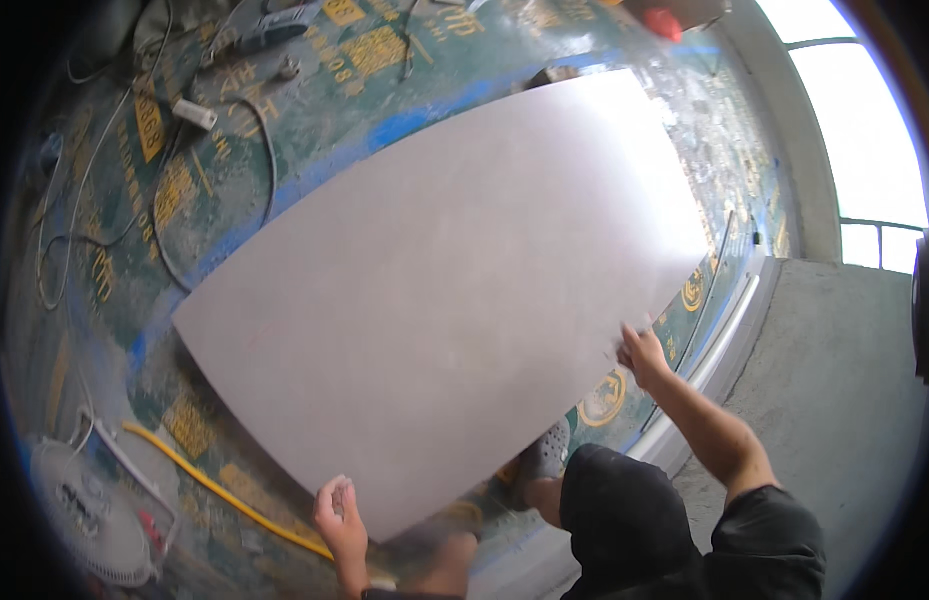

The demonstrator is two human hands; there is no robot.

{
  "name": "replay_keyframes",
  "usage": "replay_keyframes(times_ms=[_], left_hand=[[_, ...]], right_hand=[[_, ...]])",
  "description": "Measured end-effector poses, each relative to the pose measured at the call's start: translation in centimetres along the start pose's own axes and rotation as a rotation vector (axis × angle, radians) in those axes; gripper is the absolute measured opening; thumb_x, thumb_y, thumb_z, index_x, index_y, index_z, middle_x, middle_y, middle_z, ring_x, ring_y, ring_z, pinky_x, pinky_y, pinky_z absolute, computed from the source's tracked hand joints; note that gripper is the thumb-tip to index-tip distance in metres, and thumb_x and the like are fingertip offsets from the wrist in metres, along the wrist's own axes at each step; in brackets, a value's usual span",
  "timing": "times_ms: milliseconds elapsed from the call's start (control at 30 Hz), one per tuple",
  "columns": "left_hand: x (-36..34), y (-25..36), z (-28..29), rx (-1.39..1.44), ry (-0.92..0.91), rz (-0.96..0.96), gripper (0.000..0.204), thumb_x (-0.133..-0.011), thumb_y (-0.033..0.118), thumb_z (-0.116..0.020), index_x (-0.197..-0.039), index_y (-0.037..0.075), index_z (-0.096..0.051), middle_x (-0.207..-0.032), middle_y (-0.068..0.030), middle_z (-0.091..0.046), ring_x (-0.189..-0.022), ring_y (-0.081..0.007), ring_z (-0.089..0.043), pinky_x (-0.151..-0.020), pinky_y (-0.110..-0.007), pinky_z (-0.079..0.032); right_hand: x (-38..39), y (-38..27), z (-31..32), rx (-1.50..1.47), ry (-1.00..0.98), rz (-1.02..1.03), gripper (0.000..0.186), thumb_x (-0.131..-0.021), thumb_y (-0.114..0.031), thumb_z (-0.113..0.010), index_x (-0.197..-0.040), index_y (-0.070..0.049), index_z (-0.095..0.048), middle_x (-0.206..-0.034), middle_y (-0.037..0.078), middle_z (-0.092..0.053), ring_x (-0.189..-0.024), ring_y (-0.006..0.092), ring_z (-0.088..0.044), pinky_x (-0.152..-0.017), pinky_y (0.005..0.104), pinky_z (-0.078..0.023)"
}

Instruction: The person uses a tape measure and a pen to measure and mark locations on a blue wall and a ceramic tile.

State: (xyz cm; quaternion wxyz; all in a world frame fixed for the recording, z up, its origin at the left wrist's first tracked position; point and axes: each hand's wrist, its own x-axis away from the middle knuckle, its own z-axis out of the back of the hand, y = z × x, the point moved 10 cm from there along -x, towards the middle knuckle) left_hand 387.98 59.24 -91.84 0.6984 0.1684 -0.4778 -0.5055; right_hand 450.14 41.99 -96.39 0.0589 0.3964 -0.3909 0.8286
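A large, smooth, pale grey panel fills the middle of the view, its far right end bright with glare. My left hand is at the panel's left edge by the near corner, its fingers curled and closed on that edge. Farther along, my right hand meets the right edge. Its fingers are closed and slightly blurred; whether they pinch the edge or a small object is hidden. A grey clog on my foot shows right beside the panel's near right edge.
Printed green sheeting covers the floor. Cables and a white socket block lie at the far left. A yellow hose and a white fan are at the near left. Along the right runs a white pipe, beside bright windows.
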Motion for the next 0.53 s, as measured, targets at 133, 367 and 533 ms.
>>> replay_keyframes(times_ms=[133, 367, 533], left_hand=[[5.1, -3.3, 1.0, 0.014, -0.12, 0.218, 0.017, -0.092, 0.011, -0.063, -0.103, -0.002, -0.065, -0.09, -0.0083, -0.068, -0.081, -0.0137, -0.062, -0.075, -0.028, -0.05], [27.6, -7.4, 13.7, -0.356, -0.512, 0.507, 0.029, -0.097, 0.023, -0.055, -0.108, -0.002, -0.064, -0.092, -0.0105, -0.067, -0.085, -0.016, -0.06, -0.077, -0.033, -0.049], [36.9, 0.7, 15.2, -1.127, -0.798, 0.129, 0.042, -0.095, 0.036, -0.058, -0.122, 0.004, -0.062, -0.116, -0.0238, -0.064, -0.109, -0.0315, -0.062, -0.1, -0.045, -0.042]], right_hand=[[4.4, 12.5, 17.0, -0.091, 0.072, -0.379, 0.023, -0.095, -0.031, -0.062, -0.094, -0.011, -0.05, -0.062, -0.001, -0.042, -0.047, 0.0115, -0.041, -0.043, 0.0261, -0.034], [21.7, 12.3, 22.0, 0.332, -0.255, -0.675, 0.036, -0.095, -0.034, -0.061, -0.104, 0.0, -0.056, -0.097, 0.017, -0.068, -0.078, 0.0277, -0.068, -0.064, 0.0406, -0.055], [28.3, -2.5, 21.6, 0.382, -0.475, -0.48, 0.034, -0.097, -0.028, -0.059, -0.111, 0.003, -0.06, -0.095, 0.015, -0.068, -0.075, 0.0226, -0.068, -0.066, 0.0352, -0.056]])
